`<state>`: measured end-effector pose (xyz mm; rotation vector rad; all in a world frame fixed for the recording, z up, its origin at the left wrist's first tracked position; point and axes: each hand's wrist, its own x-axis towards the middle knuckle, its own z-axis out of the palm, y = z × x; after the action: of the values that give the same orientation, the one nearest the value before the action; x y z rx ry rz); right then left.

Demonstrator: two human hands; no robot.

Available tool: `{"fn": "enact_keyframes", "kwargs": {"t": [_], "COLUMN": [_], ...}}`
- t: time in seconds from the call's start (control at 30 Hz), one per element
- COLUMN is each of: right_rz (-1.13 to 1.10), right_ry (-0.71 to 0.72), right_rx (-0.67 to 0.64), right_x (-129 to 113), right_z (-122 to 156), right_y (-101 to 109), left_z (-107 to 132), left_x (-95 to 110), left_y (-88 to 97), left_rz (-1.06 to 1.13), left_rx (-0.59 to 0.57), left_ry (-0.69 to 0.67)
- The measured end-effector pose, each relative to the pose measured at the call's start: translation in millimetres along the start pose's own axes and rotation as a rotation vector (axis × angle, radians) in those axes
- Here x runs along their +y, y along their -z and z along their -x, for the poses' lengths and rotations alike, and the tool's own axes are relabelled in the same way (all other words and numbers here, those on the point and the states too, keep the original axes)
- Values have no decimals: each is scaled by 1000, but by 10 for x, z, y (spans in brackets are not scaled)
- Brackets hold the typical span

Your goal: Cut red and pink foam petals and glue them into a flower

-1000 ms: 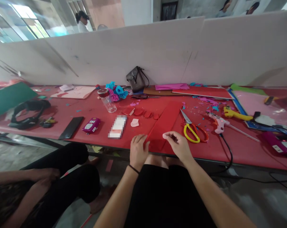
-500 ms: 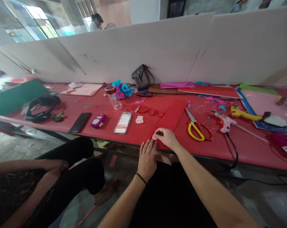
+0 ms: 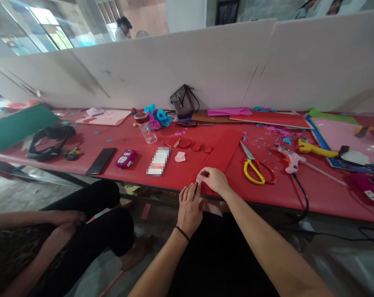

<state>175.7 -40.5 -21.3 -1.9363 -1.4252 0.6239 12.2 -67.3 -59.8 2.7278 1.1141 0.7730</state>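
Note:
My right hand (image 3: 216,180) pinches a small pale pink paper piece (image 3: 199,178) against the near end of a long red sheet (image 3: 226,149). My left hand (image 3: 189,205) lies beside it with fingers stretched out, the tips touching the sheet near the pink piece. Beyond my hands is another pale pink cut piece (image 3: 180,156). Several small rounded red cut-outs (image 3: 185,143) lie in a row left of the sheet. On the sheet's right, scissors (image 3: 254,171) with yellow and red handles lie with blades pointing away.
A pink glue gun (image 3: 291,160) with a cord and a yellow-handled tool (image 3: 318,148) lie at right. Leftward are a blurred-out white card (image 3: 158,161), purple box (image 3: 125,159), black phone-like slab (image 3: 101,161) and jar (image 3: 147,130). A seated person's knees (image 3: 112,198) are at left.
The whole view has shifted slightly. Both hands keep nearly the same place at the sheet's near end, the right still pinching the pink piece.

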Motion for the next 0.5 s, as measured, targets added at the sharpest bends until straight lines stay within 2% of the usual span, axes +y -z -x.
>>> {"fn": "enact_keyframes", "kwargs": {"t": [0.3, 0.5], "right_rz": [105, 101], "right_ry": [-33, -89], "right_rx": [45, 56], "right_x": [-109, -119], "right_z": [51, 40], "right_y": [-1, -15], "left_z": [-22, 5], "left_x": [-32, -17], "left_y": [72, 23], "left_rz": [-57, 7], "left_rx": [-75, -15], "left_ry": [27, 53]}}
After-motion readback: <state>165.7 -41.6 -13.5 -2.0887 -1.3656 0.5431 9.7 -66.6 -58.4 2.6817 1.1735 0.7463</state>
